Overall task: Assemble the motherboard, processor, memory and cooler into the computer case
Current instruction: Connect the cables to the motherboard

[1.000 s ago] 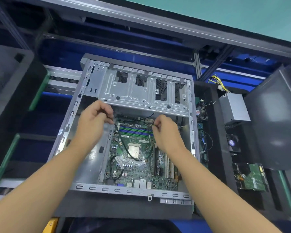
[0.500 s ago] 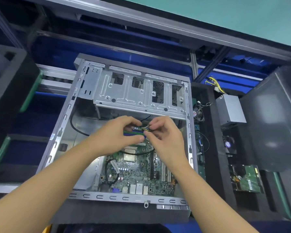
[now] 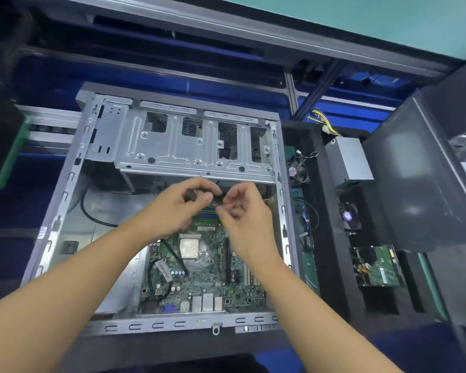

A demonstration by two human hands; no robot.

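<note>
1. Over the far edge of the motherboard (image 3: 213, 275), left hand (image 3: 180, 208) and right hand (image 3: 244, 214) meet, fingertips almost touching.
2. Left fingers (image 3: 199, 188) are curled with the thumb underneath, gripping a dark cable end (image 3: 191, 196). It is blurred, so I cannot tell the plug type.
3. Right fingers (image 3: 237, 192) are pinched together on the same cable end, just right of the left fingertips.
4. Straight below the fingertips are the memory slots (image 3: 207, 211), purple and green strips partly hidden by the hands.
5. Nearer than the fingers, the motherboard lies flat inside the computer case (image 3: 156, 324). The processor (image 3: 189, 247) sits in its socket just below the left palm, bare on top.
6. Beyond the fingers, the drive cage (image 3: 189, 146) spans the far end of the case.
7. Left of the left fingers, a black cable (image 3: 92, 214) curves over the case floor.
8. Right of the right fingers, outside the case wall, a foam tray (image 3: 331, 265) holds a small fan (image 3: 297, 170), a power supply (image 3: 349, 160), a second fan (image 3: 349, 215) and a hard drive (image 3: 379, 267).
</note>
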